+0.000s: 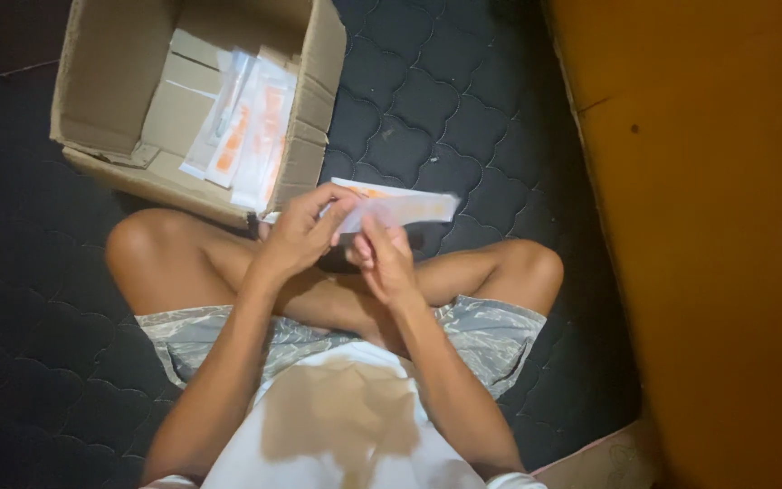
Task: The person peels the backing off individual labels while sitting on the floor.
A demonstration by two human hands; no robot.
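Here, just beside the cardboard box (110, 91), your left hand (296, 237) and right hand (384, 263) both pinch one flat white packet (400, 206), mid-handling.

bare arms and legs; white shirt (346, 426) with a brownish patch; grey patterned shorts (491, 330).

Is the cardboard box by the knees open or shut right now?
Open. The cardboard box has its flaps spread outward, and flat white-and-orange packets lie visible inside.

Dark quilted mattress (427, 118) w/ open cardboard box (110, 100) on it, near seated person's knees.
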